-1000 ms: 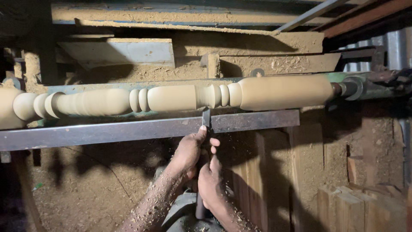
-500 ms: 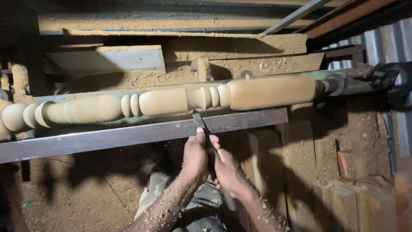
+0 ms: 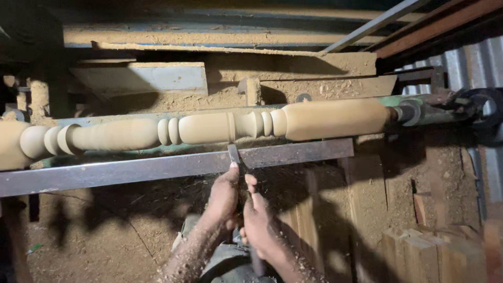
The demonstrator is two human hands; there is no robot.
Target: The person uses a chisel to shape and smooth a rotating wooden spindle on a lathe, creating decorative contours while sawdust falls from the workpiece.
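One pale turned wooden spindle (image 3: 209,128) lies lengthwise across the middle of the frame, mounted in a lathe. Its surface is smooth and light tan: a long plain cylinder toward the right, then a run of narrow beads, a swelling section in the centre, two more beads, a longer vase-like swell, and rounded bulbs at the far left edge. One chisel (image 3: 233,155) meets it from below at centre frame, its narrow blade touching the underside of the spindle and resting across the single flat steel tool rest (image 3: 131,170), which runs just beneath the spindle from the left edge to right of centre. Both hands are clenched around the chisel: the left hand (image 3: 224,199) grips high, thumb against the blade near the rest, and the right hand (image 3: 258,222) grasps the handle lower down. Wood shavings cling to both forearms. At the right, the green lathe end (image 3: 419,110) holds the spindle. Sawdust coats the ledges behind.
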